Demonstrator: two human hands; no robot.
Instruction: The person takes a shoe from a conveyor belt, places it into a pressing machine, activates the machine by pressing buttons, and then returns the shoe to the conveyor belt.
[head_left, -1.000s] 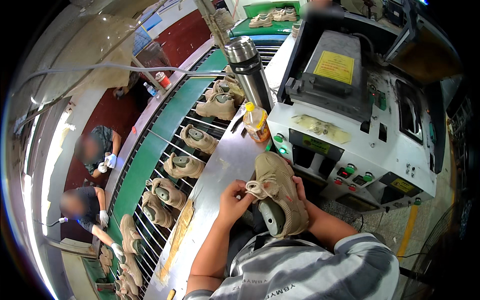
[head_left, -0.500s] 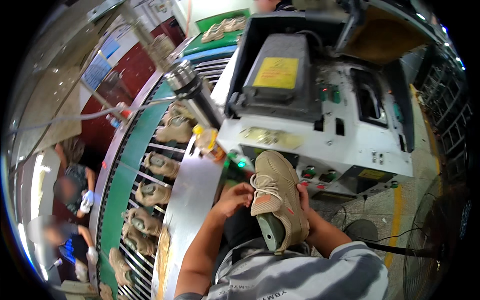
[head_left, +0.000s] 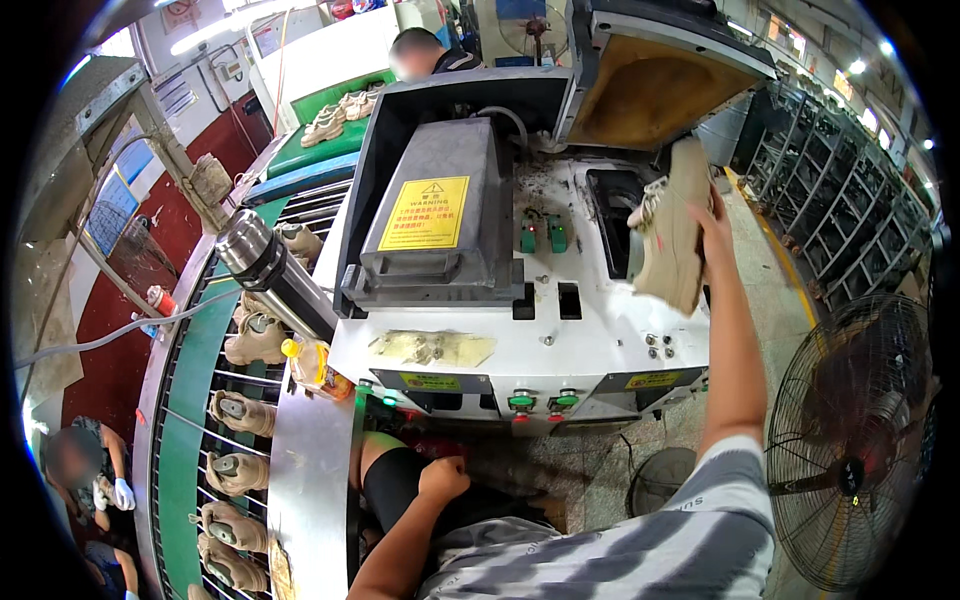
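Observation:
A beige sneaker [head_left: 672,235] is in my right hand [head_left: 712,235], held by its sole side and tilted nearly on end. It hangs over the right side of the white machine [head_left: 600,330], beside the dark recess [head_left: 607,225] in its top. Behind the shoe, the machine's right lid [head_left: 650,85] is raised, showing a brown inner pad. My right arm is stretched forward. Down by my dark-clad thigh, my left hand [head_left: 443,480] is closed in a fist, with nothing showing in it.
Left of me, a roller conveyor [head_left: 185,410] carries several beige shoes [head_left: 240,412]. A steel thermos [head_left: 275,270] and a yellow-capped bottle [head_left: 315,368] stand alongside. The machine's left cover [head_left: 430,215] is down. A large fan [head_left: 850,440] stands at right; co-workers are beyond the conveyor and machine.
The sneaker has gone from my lap, where both hands were at it, up and forward to the machine's right side in my right hand. My left hand has come off it and closed.

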